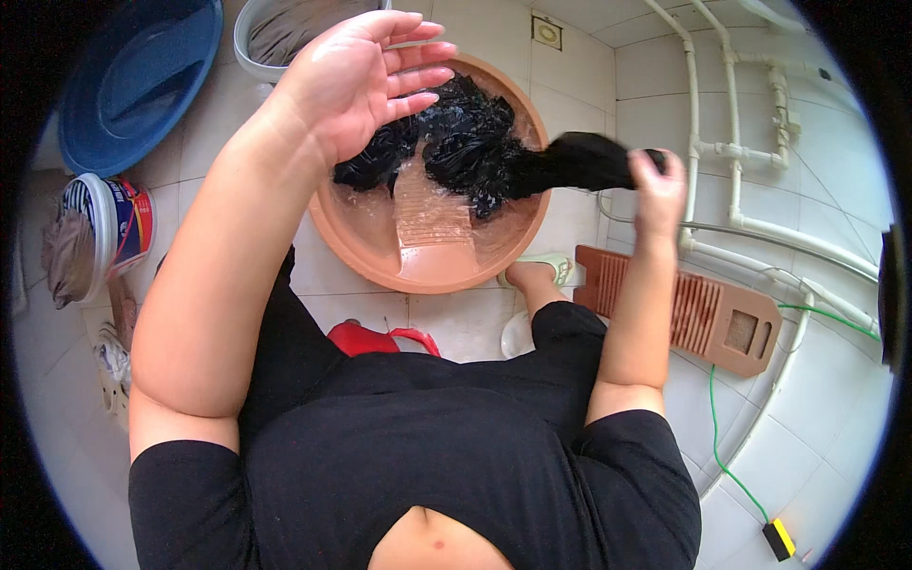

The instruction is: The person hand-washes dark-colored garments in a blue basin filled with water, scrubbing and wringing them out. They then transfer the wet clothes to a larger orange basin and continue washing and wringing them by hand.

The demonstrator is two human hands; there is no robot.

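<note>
An orange-brown basin [366, 267] with water stands on the tiled floor in front of me. Wet black clothing [465, 123] lies bunched in it, over a ridged washboard [435, 220] in the same orange tone. My right hand [659, 185], to the right of the basin, grips one end of a black garment [584, 163]; the cloth stretches, slightly blurred, back to the pile in the basin. My left hand [366, 81] is raised above the basin's upper left, fingers spread and palm turned to the right, with nothing in it.
A blue tub [142, 81] leans at the upper left, beside a white bucket [249, 59] with grey cloth. Below it is a printed bucket [133, 223] with more cloth. On the right, a brown washboard [727, 318] rests near white pipes [736, 180]. Something red [366, 337] sits between my legs.
</note>
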